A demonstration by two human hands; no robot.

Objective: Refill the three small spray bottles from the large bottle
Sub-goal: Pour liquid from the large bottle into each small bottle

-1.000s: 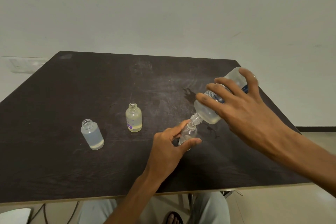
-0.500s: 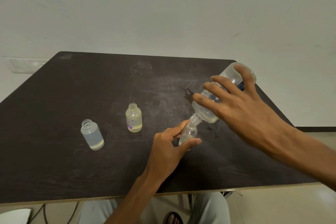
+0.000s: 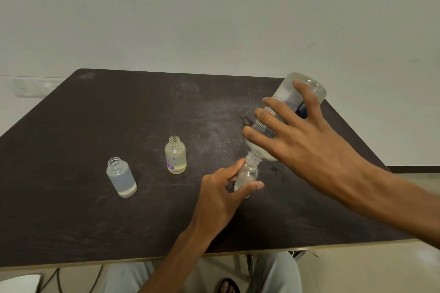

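Dark and scuffed, the table (image 3: 71, 209) carries everything, set against a plain pale wall. Nearest us, the left hand (image 3: 221, 195) has its fingers and thumb wrapped round the small bottle being filled (image 3: 246, 177), steadying it on the table, tipped a touch. Right above it the right hand (image 3: 302, 140) clasps the large bottle (image 3: 289, 100), fingers spread over its label, base up high, neck pressed down into the little bottle's mouth. So the pour is on! How much has gone in I can't tell; the fingers hide most of it. Further left, the flower-print bottle (image 3: 175, 156) stands uncapped with only a shallow yellowish layer at the bottom. The frosted bottle (image 3: 121, 179) beside it is open too, just a thin band of liquid. My reckoning: first refill under way, two to go, and no spray caps in sight.
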